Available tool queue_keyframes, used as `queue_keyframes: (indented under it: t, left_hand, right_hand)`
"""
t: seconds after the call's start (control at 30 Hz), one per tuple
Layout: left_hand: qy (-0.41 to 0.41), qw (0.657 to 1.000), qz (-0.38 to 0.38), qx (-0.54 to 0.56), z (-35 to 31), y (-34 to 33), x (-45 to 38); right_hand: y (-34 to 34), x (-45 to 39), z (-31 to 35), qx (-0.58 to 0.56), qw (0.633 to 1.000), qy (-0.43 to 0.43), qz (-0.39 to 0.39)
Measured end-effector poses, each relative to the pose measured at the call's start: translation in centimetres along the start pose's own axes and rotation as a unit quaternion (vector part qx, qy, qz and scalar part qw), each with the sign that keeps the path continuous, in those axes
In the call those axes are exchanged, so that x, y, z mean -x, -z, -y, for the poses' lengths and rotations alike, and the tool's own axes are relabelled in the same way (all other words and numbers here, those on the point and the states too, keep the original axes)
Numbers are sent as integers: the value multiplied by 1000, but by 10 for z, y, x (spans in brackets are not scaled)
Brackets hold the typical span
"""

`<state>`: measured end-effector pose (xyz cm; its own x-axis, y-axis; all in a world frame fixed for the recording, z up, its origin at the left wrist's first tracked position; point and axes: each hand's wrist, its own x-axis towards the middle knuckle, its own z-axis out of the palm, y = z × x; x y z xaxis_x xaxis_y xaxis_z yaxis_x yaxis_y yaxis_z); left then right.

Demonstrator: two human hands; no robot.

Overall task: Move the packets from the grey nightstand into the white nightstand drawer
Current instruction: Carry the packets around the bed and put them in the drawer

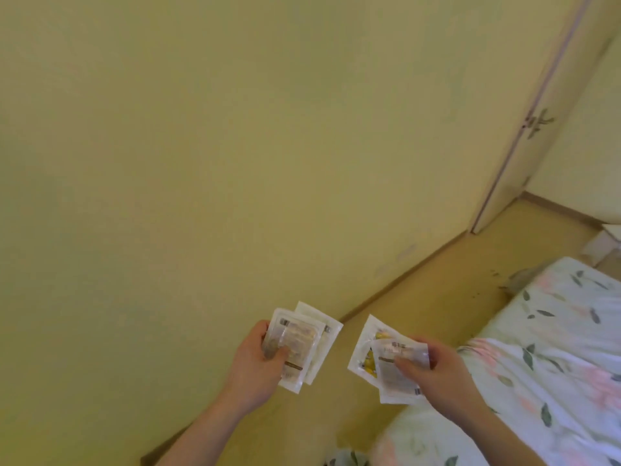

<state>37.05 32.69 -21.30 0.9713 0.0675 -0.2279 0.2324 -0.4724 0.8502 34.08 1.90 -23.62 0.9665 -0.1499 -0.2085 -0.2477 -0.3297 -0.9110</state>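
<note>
Packets are in transit: the left hand (260,359) pinches two overlapping packets (302,344) under its thumb, and the right hand (433,371) grips two more (379,358), one showing yellow contents, both sets held over the floor (420,297) beside the bed (551,348). Neither nightstand is in view, so this reads as the carrying step. The next move calls for reaching the white nightstand and, if its drawer is closed, freeing a hand to open it.

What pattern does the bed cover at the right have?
The bed cover is white with pink flowers and dark green leaves, seen in the head view.
</note>
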Motion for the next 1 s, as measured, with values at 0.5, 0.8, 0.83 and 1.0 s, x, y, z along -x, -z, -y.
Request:
queue_keyframes:
  t: [0.5, 0.8, 0.83, 1.0]
  left_hand:
    - [-87, 985, 151, 6, -157, -102, -292]
    - [-133, 961, 243, -11, -249, -211, -432]
    - [-136, 957, 256, -9, -260, -225, -447]
    - [-157, 934, 321, 15, -315, -296, -520]
  right_hand:
    - [82, -228, 24, -71, 984, -59, -150]
    - [179, -298, 7, -91, 944, -92, -305]
    - [189, -308, 5, -89, 938, -98, -319]
    - [231, -370, 12, -94, 918, -116, -368]
